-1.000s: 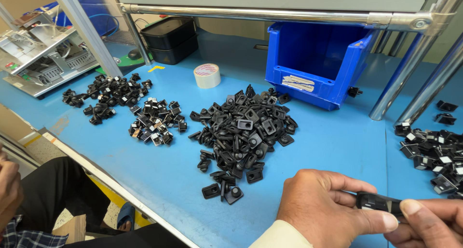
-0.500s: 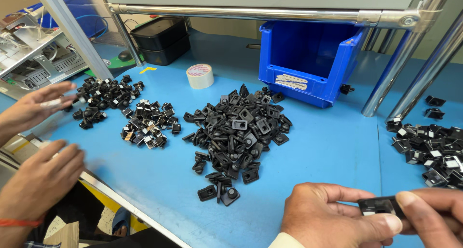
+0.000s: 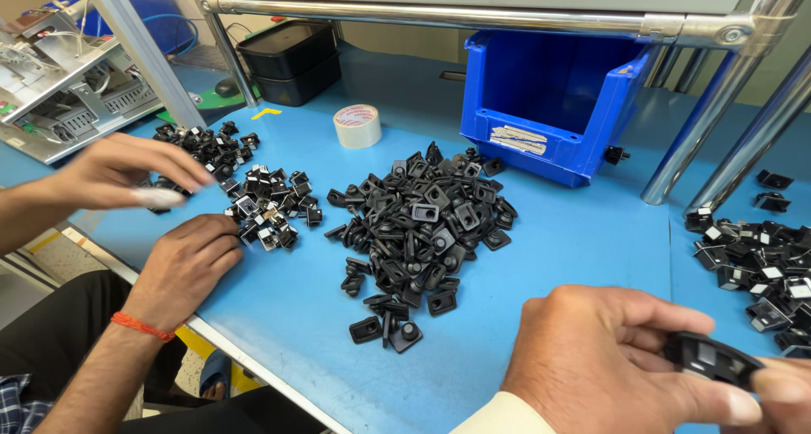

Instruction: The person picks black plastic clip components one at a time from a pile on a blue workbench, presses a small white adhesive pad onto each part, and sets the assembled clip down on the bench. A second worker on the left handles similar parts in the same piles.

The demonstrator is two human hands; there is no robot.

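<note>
The left hand [image 3: 608, 362] pinches a small black plastic part [image 3: 714, 358] at its fingertips; the right hand [image 3: 781, 396], mostly cut off, seems to pinch its other end. Keep both grips on the edges, above the desk [image 3: 574, 240].

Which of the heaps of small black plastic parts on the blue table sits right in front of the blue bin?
The big middle heap of plain black plastic parts, just before the blue plastic bin; the other heaps lie far left and far right.
</note>
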